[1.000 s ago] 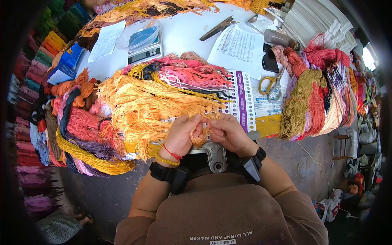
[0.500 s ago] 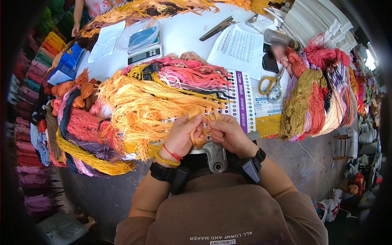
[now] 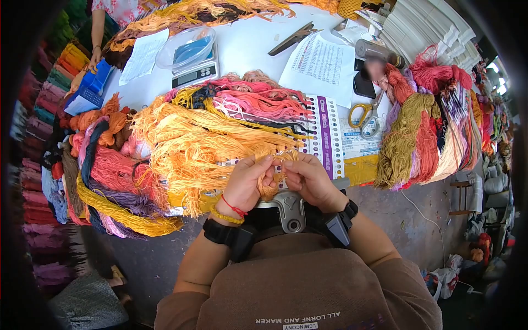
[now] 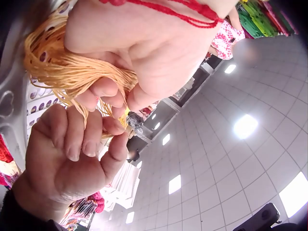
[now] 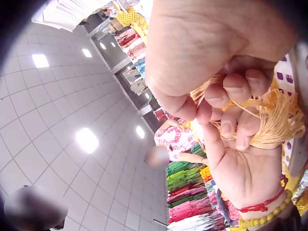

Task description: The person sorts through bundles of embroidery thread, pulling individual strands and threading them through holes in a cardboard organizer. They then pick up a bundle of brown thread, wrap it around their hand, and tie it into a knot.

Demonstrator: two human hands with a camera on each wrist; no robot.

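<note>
From the head camera I see my left hand [image 3: 246, 184] and right hand [image 3: 309, 179] meeting at the near edge of the white desk [image 3: 247, 52], both pinching a small loop of pale orange embroidery thread [image 3: 270, 184] between curled fingers. That loop hangs just off the big heap of yellow-orange thread skeins [image 3: 192, 140], which lies across a printed colour chart card with punched holes [image 3: 324, 135]. Yellow-handled scissors [image 3: 363, 113] rest towards the right edge, a digital scale with a clear bowl [image 3: 190, 58] at the far edge. On the left wrist view, my fingers [image 4: 103, 91] curl tightly round the strands. On the right wrist view, the fingertips [image 5: 236, 89] clamp the same bundle against the left palm.
</note>
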